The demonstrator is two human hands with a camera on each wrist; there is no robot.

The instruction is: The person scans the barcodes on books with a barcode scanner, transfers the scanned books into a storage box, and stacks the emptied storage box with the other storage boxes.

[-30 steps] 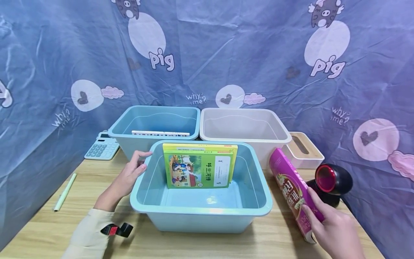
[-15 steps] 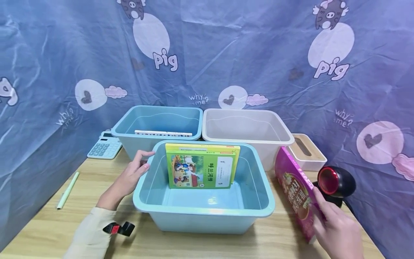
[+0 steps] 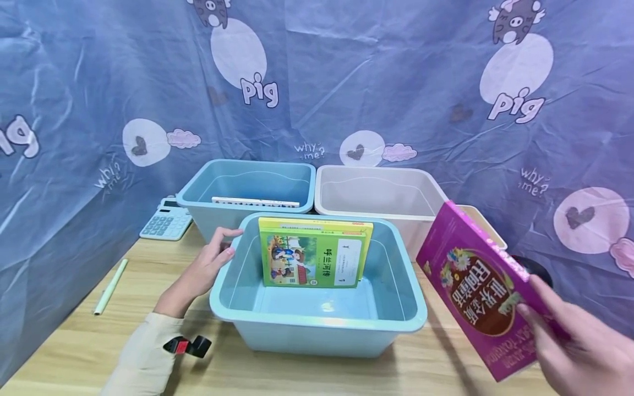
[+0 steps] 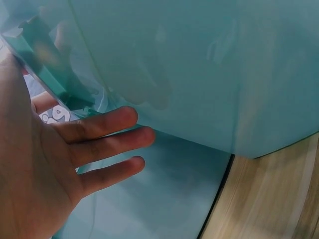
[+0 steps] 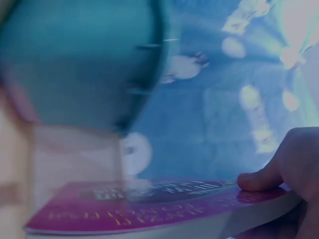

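Observation:
My right hand [image 3: 579, 335] pinches a purple paperback book [image 3: 475, 297] by its lower right end, thumb on the cover. The book is tilted and held above the tabletop, right of the front light-blue tub [image 3: 317, 324]. In the right wrist view the same book [image 5: 149, 206] lies along the bottom, its pale page edges facing the camera. My left hand [image 3: 203, 269] holds the tub's left rim by thumb and forefinger. The other fingers [image 4: 109, 144] extend along the outer wall in the left wrist view. Inside the tub, a green book [image 3: 307, 261] stands before a yellow book [image 3: 317, 221].
Behind stand a blue tub [image 3: 247, 181] holding a white-edged book [image 3: 255, 202] and a pale grey tub [image 3: 376, 190]. A calculator [image 3: 165, 220] and green pen [image 3: 110, 287] lie left. A tissue box [image 3: 487, 223] and black object [image 3: 537, 269] sit right, partly hidden.
My right hand has lifted the purple book off the table, up and to the right, turning its cover more towards the camera. My left hand stays at the tub's rim. The view has shifted slightly.

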